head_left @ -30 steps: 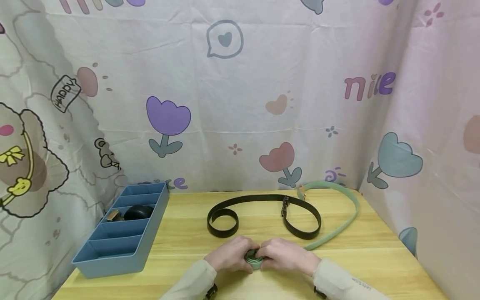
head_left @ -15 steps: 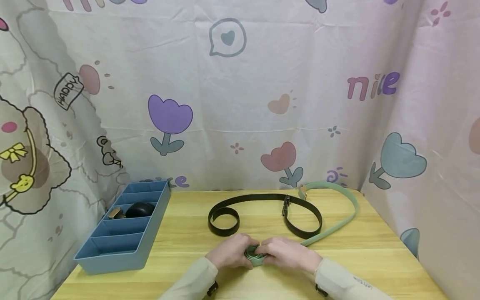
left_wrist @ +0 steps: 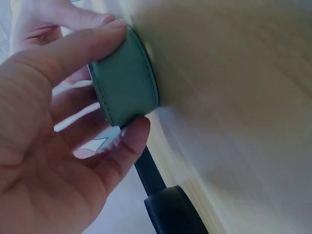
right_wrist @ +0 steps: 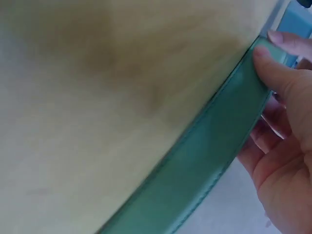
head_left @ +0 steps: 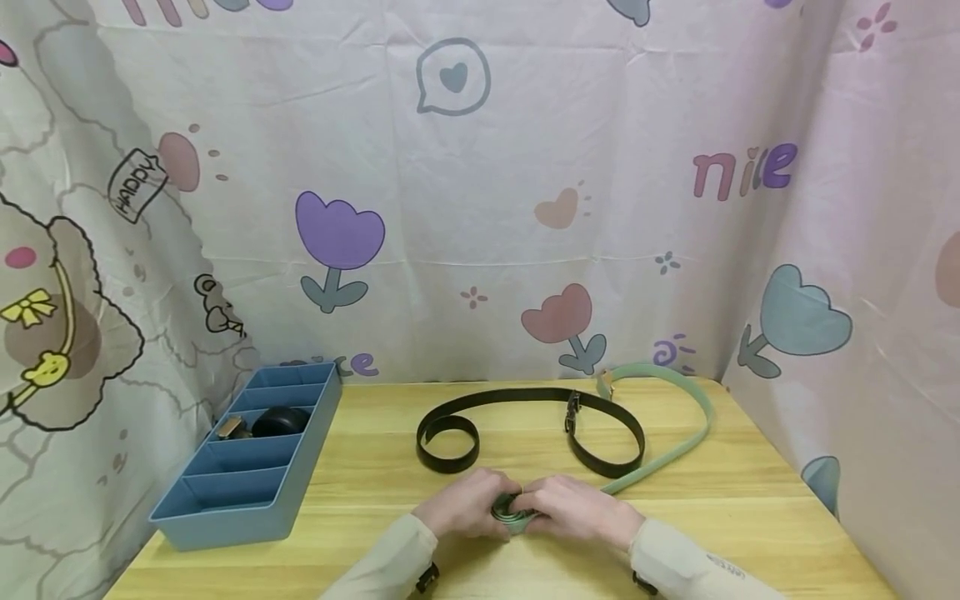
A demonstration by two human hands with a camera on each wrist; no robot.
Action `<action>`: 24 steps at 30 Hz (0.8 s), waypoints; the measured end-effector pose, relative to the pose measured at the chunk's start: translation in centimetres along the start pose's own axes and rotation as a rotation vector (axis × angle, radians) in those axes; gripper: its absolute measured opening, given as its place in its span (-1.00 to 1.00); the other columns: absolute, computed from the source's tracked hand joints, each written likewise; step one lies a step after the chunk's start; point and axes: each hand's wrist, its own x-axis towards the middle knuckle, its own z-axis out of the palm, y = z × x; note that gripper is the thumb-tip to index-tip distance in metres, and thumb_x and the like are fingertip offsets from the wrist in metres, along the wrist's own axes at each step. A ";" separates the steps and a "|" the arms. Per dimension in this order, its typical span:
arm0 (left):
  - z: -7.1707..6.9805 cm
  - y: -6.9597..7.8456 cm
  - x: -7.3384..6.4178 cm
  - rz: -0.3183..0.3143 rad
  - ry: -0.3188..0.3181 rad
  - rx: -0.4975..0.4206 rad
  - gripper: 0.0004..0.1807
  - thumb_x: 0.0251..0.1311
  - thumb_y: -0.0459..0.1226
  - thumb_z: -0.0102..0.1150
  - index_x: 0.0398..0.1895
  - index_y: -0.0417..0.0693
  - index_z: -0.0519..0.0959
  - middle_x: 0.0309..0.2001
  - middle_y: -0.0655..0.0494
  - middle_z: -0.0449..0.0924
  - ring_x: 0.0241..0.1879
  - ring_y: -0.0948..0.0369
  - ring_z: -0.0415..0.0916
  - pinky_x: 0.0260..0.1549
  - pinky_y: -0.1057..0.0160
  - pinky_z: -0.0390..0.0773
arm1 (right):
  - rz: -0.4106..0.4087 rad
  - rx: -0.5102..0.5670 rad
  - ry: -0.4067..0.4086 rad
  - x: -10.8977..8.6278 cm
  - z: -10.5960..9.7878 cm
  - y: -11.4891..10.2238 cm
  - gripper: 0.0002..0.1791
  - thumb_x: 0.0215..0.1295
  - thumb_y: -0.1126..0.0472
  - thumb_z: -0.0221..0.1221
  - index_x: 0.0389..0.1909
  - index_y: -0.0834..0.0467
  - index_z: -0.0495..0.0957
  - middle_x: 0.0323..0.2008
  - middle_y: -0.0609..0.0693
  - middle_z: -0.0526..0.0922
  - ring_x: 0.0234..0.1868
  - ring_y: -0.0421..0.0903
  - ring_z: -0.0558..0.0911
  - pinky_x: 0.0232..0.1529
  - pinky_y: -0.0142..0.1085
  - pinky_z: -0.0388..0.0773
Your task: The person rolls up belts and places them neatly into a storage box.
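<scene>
Between my two hands stands the rolled end of a light green belt [head_left: 517, 523], its strap edge-on to the table. My left hand [head_left: 467, 504] holds the coil from the left; in the left wrist view the thumb and a fingertip [left_wrist: 139, 129] grip its stitched outer face. My right hand [head_left: 576, 510] pinches the belt at the coil's right side, thumb [right_wrist: 268, 63] on the strap. From there the unrolled strap [right_wrist: 180, 156] runs right and curves back to a buckle [head_left: 604, 383] at the table's far edge.
Behind the hands a black belt [head_left: 510, 395] lies partly coiled, its buckle [head_left: 572, 412] toward the right. At left stands a blue divided tray [head_left: 225, 542] with a rolled black belt [head_left: 279, 422] and its gold buckle [head_left: 232, 427] in one compartment. A printed curtain [head_left: 465, 183] borders the table.
The green strap's loop at the right has drawn in slightly toward the hands, which stay at the coil. The black belt and the tray have not moved.
</scene>
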 end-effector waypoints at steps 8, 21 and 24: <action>0.5 0.6 -0.1 -0.090 0.032 0.063 -0.64 -0.15 0.02 0.54 -0.40 0.13 0.56 -0.51 0.42 0.43 -0.52 0.47 0.29 -0.54 0.50 0.32 | 0.009 -0.012 0.002 0.2 0.4 0.0 -0.93 0.20 0.09 0.31 -0.30 -0.08 0.65 -0.36 -0.31 0.68 -0.40 -0.53 0.49 -0.31 -0.72 0.37; -0.1 0.2 -0.3 -0.039 0.006 -0.019 -0.66 -0.16 -0.12 0.56 -0.33 0.13 0.59 -0.42 0.42 0.52 -0.42 0.48 0.36 -0.40 0.51 0.40 | -0.003 0.019 0.002 0.3 0.3 0.3 -0.78 0.28 0.02 0.23 -0.11 -0.02 0.62 -0.23 -0.24 0.69 -0.26 -0.49 0.57 -0.19 -0.67 0.43; 0.2 0.6 -0.8 -0.112 0.061 0.021 -0.60 -0.20 0.05 0.56 -0.46 0.12 0.53 -0.52 0.39 0.42 -0.51 0.45 0.28 -0.52 0.47 0.33 | -0.030 -0.005 0.013 0.9 0.6 0.2 -0.87 0.30 0.00 0.21 -0.25 -0.06 0.61 -0.34 -0.29 0.67 -0.36 -0.53 0.51 -0.27 -0.72 0.38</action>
